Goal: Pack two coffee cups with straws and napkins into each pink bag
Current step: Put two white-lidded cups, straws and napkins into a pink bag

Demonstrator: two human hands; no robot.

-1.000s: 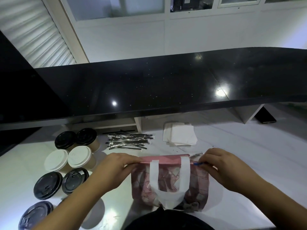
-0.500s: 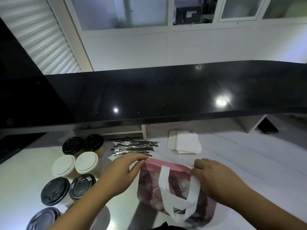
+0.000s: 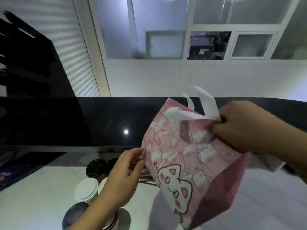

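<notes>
Pink bag (image 3: 187,156) hung tilted above the white cups (image 3: 86,190), top pointing up-left. Right hand (image 3: 239,127) pinched its white handle (image 3: 191,115); left hand (image 3: 121,178), fingers loose, touched its edge.

Cool, dim indoor light is filling the scene, seemingly coming from overhead. A small white glare spot is shining on the glossy black raised counter (image 3: 74,123). The frosted glass window panels (image 3: 141,27) are glowing pale blue. Wide-angle distortion is bending the straight lines near the edges. Motion blur is smearing the pink cat-printed bag (image 3: 191,156) and its white handles, and a soft shadow is falling on the white table (image 3: 41,196).
</notes>
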